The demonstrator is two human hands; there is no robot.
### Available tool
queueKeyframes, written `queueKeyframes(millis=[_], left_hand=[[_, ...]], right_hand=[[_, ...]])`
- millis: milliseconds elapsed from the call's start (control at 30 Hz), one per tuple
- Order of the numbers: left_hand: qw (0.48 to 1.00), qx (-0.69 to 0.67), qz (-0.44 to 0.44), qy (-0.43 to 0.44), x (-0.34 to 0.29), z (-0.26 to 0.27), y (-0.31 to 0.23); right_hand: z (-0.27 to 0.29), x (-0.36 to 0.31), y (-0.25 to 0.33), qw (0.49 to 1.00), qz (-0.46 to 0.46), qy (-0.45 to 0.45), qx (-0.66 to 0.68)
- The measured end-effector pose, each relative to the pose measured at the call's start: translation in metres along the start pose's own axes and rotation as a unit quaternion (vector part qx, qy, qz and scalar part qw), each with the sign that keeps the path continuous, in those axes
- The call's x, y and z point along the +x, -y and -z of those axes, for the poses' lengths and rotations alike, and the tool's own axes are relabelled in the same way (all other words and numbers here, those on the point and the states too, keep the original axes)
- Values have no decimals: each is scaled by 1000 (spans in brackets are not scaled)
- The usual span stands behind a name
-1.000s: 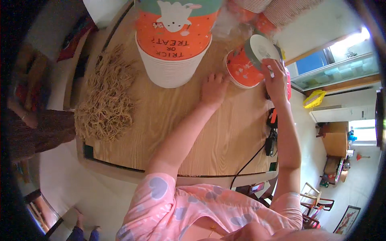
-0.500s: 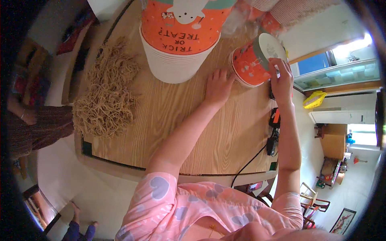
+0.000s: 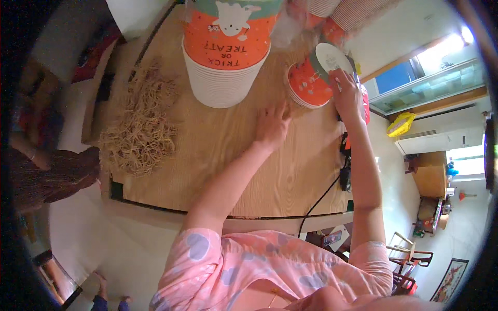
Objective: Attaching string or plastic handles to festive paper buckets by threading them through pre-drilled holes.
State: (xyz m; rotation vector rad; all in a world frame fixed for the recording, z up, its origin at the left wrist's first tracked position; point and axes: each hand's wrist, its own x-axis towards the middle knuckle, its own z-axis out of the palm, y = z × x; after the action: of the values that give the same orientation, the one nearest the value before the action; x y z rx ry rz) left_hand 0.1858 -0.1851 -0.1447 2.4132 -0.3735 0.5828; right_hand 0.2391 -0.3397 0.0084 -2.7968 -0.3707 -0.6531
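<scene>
A short stack of orange paper buckets point(image 3: 309, 85) tilts upside down on the wooden table, its green band and white round base facing up and to the right. My right hand point(image 3: 346, 92) grips the top bucket by the edge of its base. Close to the rims on the left, my left hand point(image 3: 273, 126) rests on the tabletop, fingers slightly spread, holding nothing. A taller stack of matching orange buckets with white rims point(image 3: 223, 78) stands further left. Tangled tan twine point(image 3: 140, 122) lies in a heap at the table's left side.
Plastic-wrapped bucket stacks point(image 3: 337, 20) lie at the far edge. A black cable point(image 3: 324, 199) runs off the near edge from a black device point(image 3: 345, 173) at the right. Another person's arm point(image 3: 31, 153) shows at far left. A yellow bag point(image 3: 402, 124) is beyond the table.
My left hand has drawn slightly back from the rims of the short stack. My right hand stays on the bucket's base. The whole view has shifted a little.
</scene>
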Motion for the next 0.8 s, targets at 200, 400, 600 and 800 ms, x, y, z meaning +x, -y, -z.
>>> queueKeyframes(millis=[200,400,600,800], left_hand=[[992,18,-126,-13,-16,-9,2],[990,89,-85,65,31,-46,-15],[992,94,-5,89,34,-99,-25],[978,69,-104,170,34,-82,-71]], right_hand=[[-3,2,-9,997,63,-27,24],[0,3,-11,999,43,-4,14],[-6,12,-4,999,15,32,-7],[-2,13,-3,999,37,15,-5]])
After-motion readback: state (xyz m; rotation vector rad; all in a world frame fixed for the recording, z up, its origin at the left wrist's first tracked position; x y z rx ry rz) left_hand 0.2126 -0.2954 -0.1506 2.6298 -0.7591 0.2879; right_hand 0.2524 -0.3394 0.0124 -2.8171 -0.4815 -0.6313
